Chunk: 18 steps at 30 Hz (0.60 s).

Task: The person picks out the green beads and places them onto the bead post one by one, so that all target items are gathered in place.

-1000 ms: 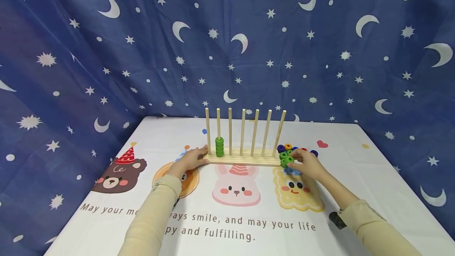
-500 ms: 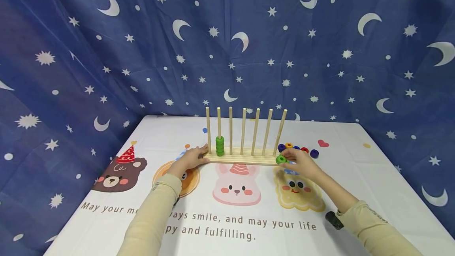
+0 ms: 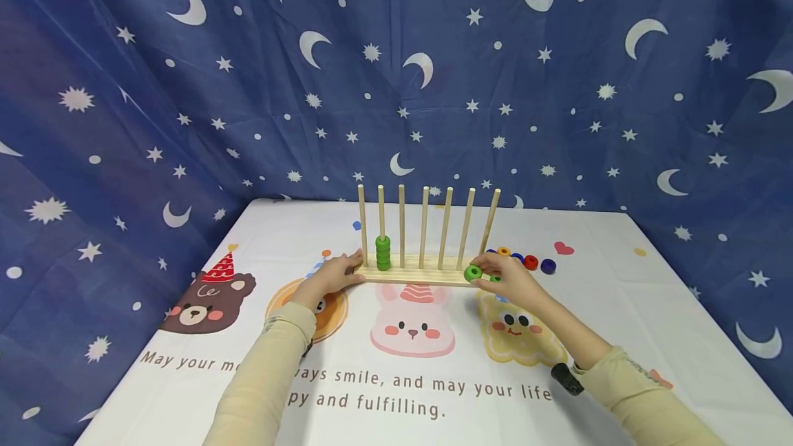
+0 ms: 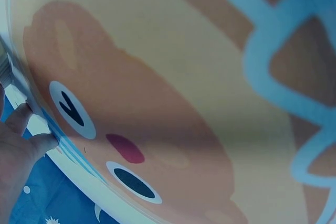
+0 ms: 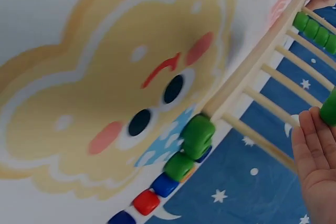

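Note:
A wooden rack (image 3: 421, 274) with seven upright pegs stands on the table. A short stack of green rings (image 3: 383, 253) sits on its second peg from the left. My left hand (image 3: 353, 268) rests with straight fingers against the rack's left end. My right hand (image 3: 484, 271) pinches a green ring (image 3: 473, 272) just in front of the rack's right end, low by the base. In the right wrist view the held ring (image 5: 329, 107) shows at the fingertips (image 5: 315, 140), with two more green rings (image 5: 199, 135) lying beside the rack base (image 5: 252, 69).
Loose rings lie right of the rack: orange (image 3: 503, 252), red (image 3: 531, 261) and dark blue (image 3: 548, 266). A white tablecloth (image 3: 396, 391) with cartoon animals and printed text covers the table. A blue star-and-moon curtain (image 3: 396, 88) hangs behind and at both sides.
My right hand lifted a green ring out of the loose pile and carried it left, along the front of the rack's base. The left hand stayed put.

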### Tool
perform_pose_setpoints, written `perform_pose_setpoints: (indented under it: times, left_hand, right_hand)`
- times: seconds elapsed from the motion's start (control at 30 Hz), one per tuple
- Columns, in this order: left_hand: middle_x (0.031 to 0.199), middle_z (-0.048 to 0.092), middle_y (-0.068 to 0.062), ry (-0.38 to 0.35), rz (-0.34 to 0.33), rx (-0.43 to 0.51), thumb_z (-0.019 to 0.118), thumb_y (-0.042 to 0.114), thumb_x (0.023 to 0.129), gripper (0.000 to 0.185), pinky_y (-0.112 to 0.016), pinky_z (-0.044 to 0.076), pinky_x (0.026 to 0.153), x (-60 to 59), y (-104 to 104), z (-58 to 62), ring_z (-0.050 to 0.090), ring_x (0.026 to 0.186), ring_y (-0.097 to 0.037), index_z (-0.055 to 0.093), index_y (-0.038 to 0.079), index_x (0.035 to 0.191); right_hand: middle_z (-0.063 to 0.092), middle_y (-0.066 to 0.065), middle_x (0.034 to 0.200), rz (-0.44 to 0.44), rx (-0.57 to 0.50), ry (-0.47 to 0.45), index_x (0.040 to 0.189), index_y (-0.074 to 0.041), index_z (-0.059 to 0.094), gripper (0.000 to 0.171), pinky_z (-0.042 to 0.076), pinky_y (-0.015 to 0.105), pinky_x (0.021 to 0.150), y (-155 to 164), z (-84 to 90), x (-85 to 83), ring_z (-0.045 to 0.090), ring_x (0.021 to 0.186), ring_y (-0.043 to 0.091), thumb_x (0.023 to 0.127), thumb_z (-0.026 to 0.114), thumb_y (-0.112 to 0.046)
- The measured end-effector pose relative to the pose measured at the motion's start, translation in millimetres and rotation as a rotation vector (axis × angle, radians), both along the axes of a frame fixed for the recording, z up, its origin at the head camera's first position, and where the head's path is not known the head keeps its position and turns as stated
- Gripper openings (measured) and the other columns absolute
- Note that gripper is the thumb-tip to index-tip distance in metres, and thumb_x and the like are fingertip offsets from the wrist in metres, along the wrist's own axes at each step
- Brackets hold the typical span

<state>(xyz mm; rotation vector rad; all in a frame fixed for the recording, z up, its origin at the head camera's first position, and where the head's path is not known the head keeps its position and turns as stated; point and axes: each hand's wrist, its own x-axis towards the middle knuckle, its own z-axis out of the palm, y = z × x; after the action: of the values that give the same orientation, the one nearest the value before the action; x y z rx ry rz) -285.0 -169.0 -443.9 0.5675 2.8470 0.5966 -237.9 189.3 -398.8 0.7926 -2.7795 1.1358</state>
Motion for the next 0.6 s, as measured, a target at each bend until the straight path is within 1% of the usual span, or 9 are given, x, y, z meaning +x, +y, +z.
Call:
perform_pose_setpoints:
  times: [0.13, 0.3, 0.47, 0.6]
  left_hand:
    - [0.144, 0.025, -0.007, 0.002, 0.005, 0.004, 0.055, 0.033, 0.085, 0.058, -0.052, 0.024, 0.104, -0.2, -0.7, -2.3, 0.026, 0.128, -0.041, 0.036, 0.007, 0.134]
    - [0.144, 0.025, -0.006, 0.001, 0.005, 0.007, 0.055, 0.033, 0.085, 0.059, -0.051, 0.024, 0.104, -0.8, -1.3, -3.3, 0.026, 0.128, -0.041, 0.036, 0.007, 0.134]
    - [0.143, 0.026, -0.007, 0.009, 0.003, -0.006, 0.055, 0.033, 0.085, 0.058, -0.051, 0.025, 0.104, -1.3, -1.6, -2.6, 0.027, 0.127, -0.041, 0.037, 0.007, 0.133]
    - [0.144, 0.025, -0.006, -0.003, -0.003, 0.003, 0.055, 0.034, 0.085, 0.058, -0.05, 0.024, 0.105, -1.6, -2.1, -1.4, 0.026, 0.128, -0.041, 0.037, 0.007, 0.133]
  right_hand:
    - [0.065, 0.008, 0.097, -0.005, -0.022, 0.001, 0.104, -0.003, 0.06, 0.03, 0.049, 0.04, 0.083, -9.1, 4.0, 1.0, 0.061, 0.089, 0.021, 0.079, 0.066, -0.018]
    - [0.064, 0.011, 0.104, 0.009, -0.066, 0.021, 0.108, -0.003, 0.059, 0.032, 0.049, 0.038, 0.086, -19.5, 7.5, -0.3, 0.061, 0.093, 0.024, 0.08, 0.064, -0.017]
    - [0.064, 0.011, 0.104, 0.029, -0.103, 0.039, 0.107, -0.005, 0.06, 0.031, 0.049, 0.037, 0.086, -30.4, 12.0, -1.9, 0.06, 0.094, 0.025, 0.079, 0.065, -0.016]
    - [0.064, 0.01, 0.104, 0.038, -0.107, 0.06, 0.106, -0.005, 0.061, 0.031, 0.049, 0.035, 0.086, -39.9, 16.7, -3.8, 0.061, 0.094, 0.024, 0.078, 0.066, -0.015]
